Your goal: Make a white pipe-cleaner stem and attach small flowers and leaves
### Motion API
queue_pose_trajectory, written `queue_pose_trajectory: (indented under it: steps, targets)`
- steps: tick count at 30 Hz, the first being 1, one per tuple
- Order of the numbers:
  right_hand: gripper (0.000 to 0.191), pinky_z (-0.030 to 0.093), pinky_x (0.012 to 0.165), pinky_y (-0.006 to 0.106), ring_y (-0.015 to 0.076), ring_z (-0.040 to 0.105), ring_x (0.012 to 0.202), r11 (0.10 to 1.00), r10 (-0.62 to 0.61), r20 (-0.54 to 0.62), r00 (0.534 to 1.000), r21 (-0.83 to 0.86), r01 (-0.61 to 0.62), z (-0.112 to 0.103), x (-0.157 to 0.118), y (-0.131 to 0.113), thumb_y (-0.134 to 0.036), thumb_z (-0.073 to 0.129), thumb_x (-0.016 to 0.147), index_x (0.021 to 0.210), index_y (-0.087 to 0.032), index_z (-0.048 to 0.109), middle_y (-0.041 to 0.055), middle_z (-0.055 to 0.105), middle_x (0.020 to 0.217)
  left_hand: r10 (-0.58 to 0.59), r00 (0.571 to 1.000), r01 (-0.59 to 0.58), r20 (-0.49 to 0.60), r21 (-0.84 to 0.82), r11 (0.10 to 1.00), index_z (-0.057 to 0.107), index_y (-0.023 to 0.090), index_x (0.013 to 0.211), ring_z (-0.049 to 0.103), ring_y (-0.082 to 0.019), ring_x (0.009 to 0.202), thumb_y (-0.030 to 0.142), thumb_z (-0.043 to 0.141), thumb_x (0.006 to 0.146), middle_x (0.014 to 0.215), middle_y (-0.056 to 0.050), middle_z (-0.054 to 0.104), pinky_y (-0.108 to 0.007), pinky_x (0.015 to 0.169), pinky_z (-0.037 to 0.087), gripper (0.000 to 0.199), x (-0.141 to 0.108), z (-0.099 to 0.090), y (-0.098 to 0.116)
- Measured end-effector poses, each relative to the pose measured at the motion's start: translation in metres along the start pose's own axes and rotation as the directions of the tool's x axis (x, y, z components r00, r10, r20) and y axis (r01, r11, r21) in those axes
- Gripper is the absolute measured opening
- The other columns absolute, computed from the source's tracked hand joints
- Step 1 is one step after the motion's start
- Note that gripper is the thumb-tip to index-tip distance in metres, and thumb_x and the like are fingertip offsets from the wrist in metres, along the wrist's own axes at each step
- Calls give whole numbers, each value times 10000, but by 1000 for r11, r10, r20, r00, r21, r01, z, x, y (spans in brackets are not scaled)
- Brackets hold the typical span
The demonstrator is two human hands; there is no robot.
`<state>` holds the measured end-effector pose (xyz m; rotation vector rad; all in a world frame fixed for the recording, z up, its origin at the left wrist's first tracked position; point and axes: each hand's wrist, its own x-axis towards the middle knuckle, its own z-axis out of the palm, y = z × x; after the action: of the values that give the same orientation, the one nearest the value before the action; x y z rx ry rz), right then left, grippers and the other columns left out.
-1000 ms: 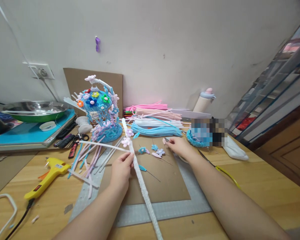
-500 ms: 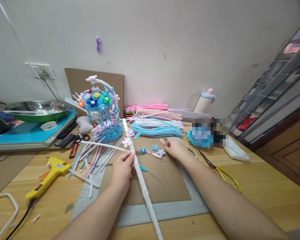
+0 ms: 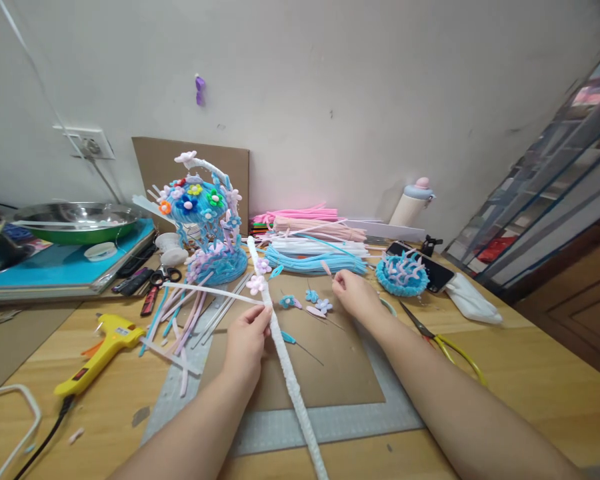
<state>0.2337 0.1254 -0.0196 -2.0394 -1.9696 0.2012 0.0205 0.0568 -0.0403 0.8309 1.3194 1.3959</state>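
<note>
My left hand point(image 3: 245, 343) pinches a long white fuzzy wrapped stem point(image 3: 291, 380), which slants from the middle of the table toward me. Small lilac-pink flowers point(image 3: 256, 285) sit near its upper end, and a white strip point(image 3: 210, 291) runs leftward from beside my fingertips. My right hand point(image 3: 354, 291) is closed on a small pink petal-shaped piece point(image 3: 326, 268) that points up from the fingertips. Between the hands, a blue flower point(image 3: 287, 301), a lilac flower point(image 3: 324, 305) and a blue loop on a wire point(image 3: 289, 338) lie on a cardboard sheet point(image 3: 340, 373).
A blue decorated jellyfish-like model point(image 3: 195, 207) stands behind my left hand. Bundles of pipe cleaners point(image 3: 315, 259) lie at the back. A yellow glue gun point(image 3: 100, 353) is at left; yellow-handled scissors point(image 3: 447, 347), a phone point(image 3: 437, 272) and a blue fuzzy piece point(image 3: 403, 283) are at right.
My right hand has raised the pink petal-shaped piece slightly, and it now stands more upright above the fingertips. My left hand keeps its hold on the white stem. The view has shifted slightly.
</note>
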Motion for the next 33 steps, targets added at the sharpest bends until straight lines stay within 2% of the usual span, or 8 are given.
queue_pose_trajectory:
  steps: [3,6,8,15,25,28,30,33]
  targets:
    - [186,313,573,234,140,549,692,992,-83,-86,993,84,90,-14,-26,-23,-324,381,870,902,-228,537,-9,621,765,54,999,-54,6,17,998,678,138,688,390,-94,467,394,711,584,476,42,459,-215,471,285,279,-7,3,4]
    - [147,348,659,250,160,532,721,881,-347,-247,905,245,405,-17,-58,-47,-287,405,858,794,-206,509,17,588,753,110,993,-111,39,26,993,693,153,667,453,-119,529,385,706,595,557,11,530,-224,495,335,243,-17,8,9]
    - [125,354,667,259,172,525,739,803,-447,-256,857,306,511,-14,-75,-59,-253,408,850,766,-204,488,30,576,765,152,985,-154,84,27,988,713,167,706,522,-154,632,358,691,623,672,-23,603,-234,551,386,209,-24,10,11]
    - [70,340,555,228,130,483,604,737,-399,-109,910,552,389,-2,-90,-73,-207,450,832,771,-212,483,-18,535,685,222,967,-228,126,41,973,709,178,708,570,-203,788,274,628,699,802,-50,638,-256,662,422,126,-30,11,11]
    - [75,425,604,223,121,527,668,430,-361,-119,925,859,278,5,-82,-66,-253,477,854,846,-194,522,-4,548,751,129,989,-130,67,12,991,698,151,703,502,-124,582,330,692,641,656,-14,596,-226,537,375,190,-27,13,4]
    - [67,430,649,244,134,538,708,464,-378,-357,854,726,508,0,-72,-51,-239,495,844,885,-206,537,11,569,802,75,997,-75,10,12,997,690,133,699,453,-102,520,373,712,609,587,6,550,-216,494,350,257,-25,11,5]
    - [70,419,672,259,144,537,721,576,-292,-511,808,580,575,-1,-56,-36,-239,486,845,884,-208,536,17,579,808,50,998,-50,-36,-1,999,684,124,744,441,-94,497,410,712,598,580,10,547,-213,477,344,323,-21,9,4]
    - [138,390,638,254,150,547,720,855,-122,-423,898,414,311,5,-26,-11,-225,416,863,955,-201,516,27,606,831,23,995,-24,-96,-14,1000,676,115,773,434,-86,478,435,718,577,560,17,544,-205,466,339,378,-16,6,2]
